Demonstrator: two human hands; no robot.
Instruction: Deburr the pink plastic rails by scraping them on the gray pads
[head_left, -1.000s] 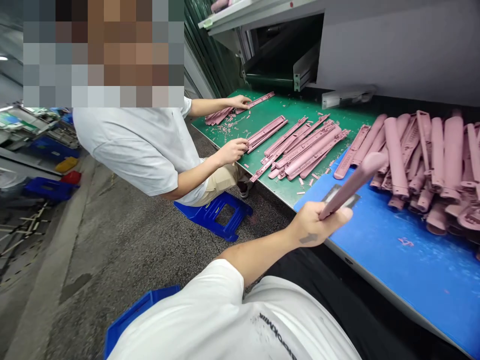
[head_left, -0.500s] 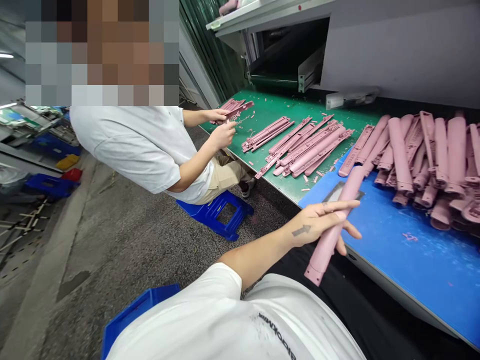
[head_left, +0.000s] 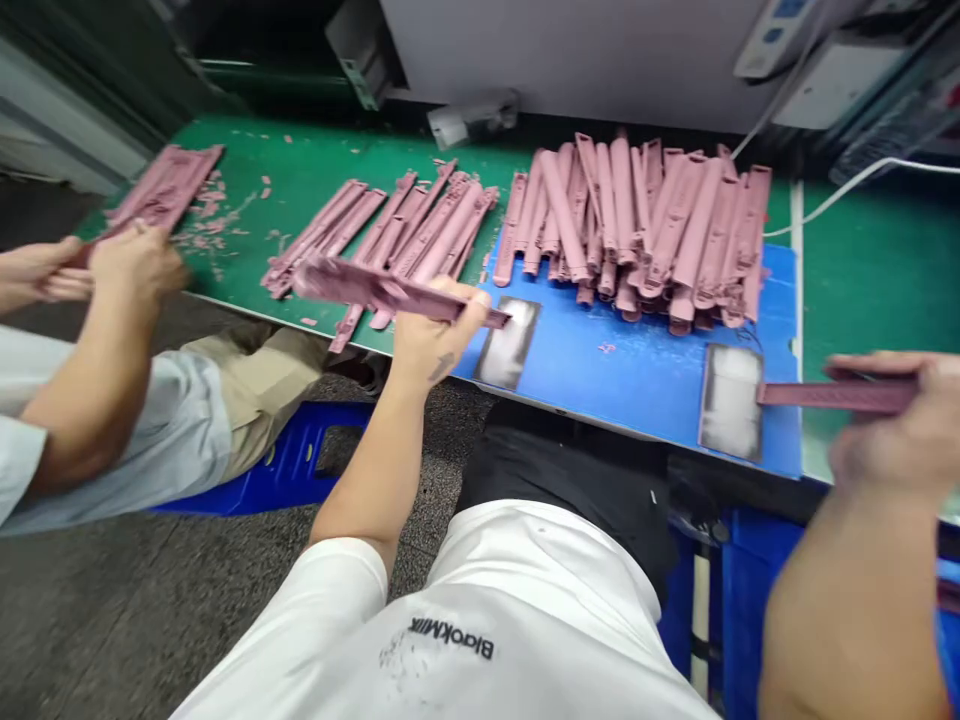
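Observation:
My left hand [head_left: 431,335] is closed around a long pink plastic strip [head_left: 360,283], blurred by motion, over the front edge of the table. At the right, my right hand [head_left: 904,440] grips another pink plastic strip [head_left: 825,396], its tip pointing left at a grey-white rectangular pad [head_left: 732,405]. Whether that tip touches the pad I cannot tell. A second such pad [head_left: 508,345] lies just right of my left hand. Behind both pads, a heap of pink plastic strips [head_left: 637,220] covers the back of the blue mat [head_left: 600,360].
To the left a co-worker's hands [head_left: 127,270] work on a pink piece above the green table [head_left: 247,180]. Several loose strips [head_left: 322,235] and small pink scraps [head_left: 217,225] lie there. A white cable [head_left: 847,190] crosses the back right; a blue stool [head_left: 277,470] stands below.
The view has swung right and down. My left hand now holds its strip across the table's edge, farther from the heap. My right hand, out of sight before, has come into view holding a strip.

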